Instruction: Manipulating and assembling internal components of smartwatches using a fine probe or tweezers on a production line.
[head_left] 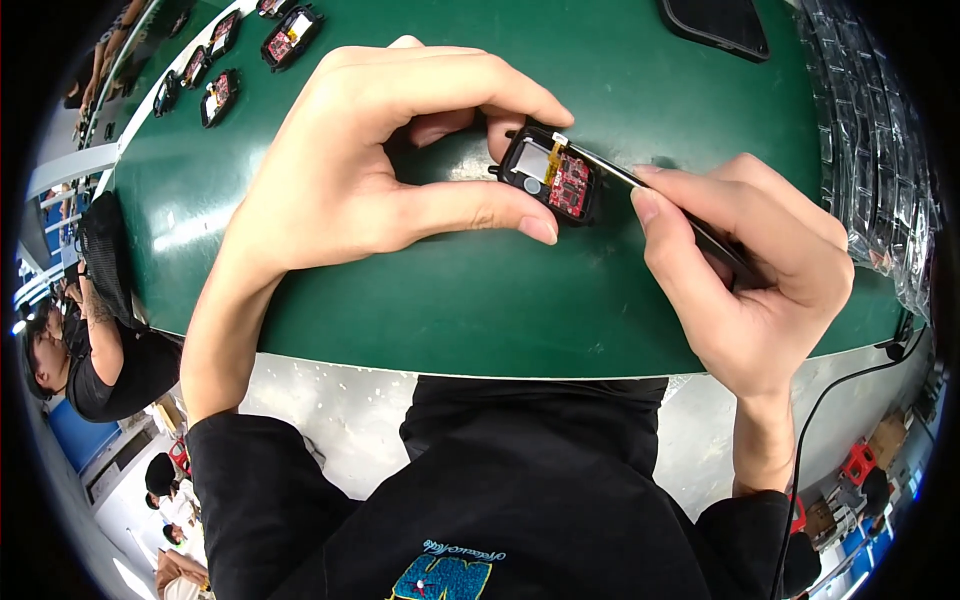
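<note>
My left hand point(380, 150) curls around a small black device housing point(510, 165), gripping it between thumb and fingers just above the table. The housing lies open-faced. Inside are a red circuit board point(570, 185), a silver-grey rectangular part point(533, 160), a small round disc point(532, 185) and a yellow-brown flex strip point(553, 165). From the right, my right hand point(750, 250) pinches a pair of dark tweezers point(612, 168) with pale metal tips. Those tips reach the upper edge of the housing, by a small white piece at the flex strip's end; whether they grip it is too small to tell.
Several similar open housings point(290, 38) lie on the green table point(450, 310) at the far left. A black phone-like slab point(715, 25) is at the far right. Clear plastic trays point(865, 150) are stacked along the right edge, near a black cable point(815, 410). Another person point(120, 370) sits at left.
</note>
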